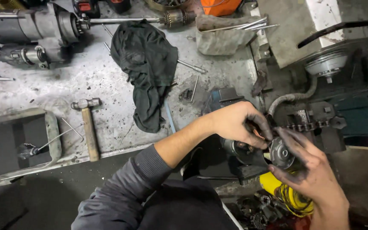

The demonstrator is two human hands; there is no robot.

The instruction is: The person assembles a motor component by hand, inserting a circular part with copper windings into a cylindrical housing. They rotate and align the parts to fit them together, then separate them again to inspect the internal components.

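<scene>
My left hand (237, 123) and my right hand (309, 168) both grip a small round metal motor part (277, 152) off the right edge of a steel workbench (86, 81). The left hand's greasy fingertips pinch its upper side, where copper windings show. From below and the right, the right hand cups its grey disc-shaped end. A short length of roller chain (305, 126) lies just above the part.
A wooden-handled hammer (89, 123), a dark rag (148, 68), a starter motor (30, 36), a long armature shaft (150, 19) and thin rods lie on the bench. Yellow wire coils (292, 198) and scrap parts sit below my hands. A machine with a pulley (326, 64) stands at right.
</scene>
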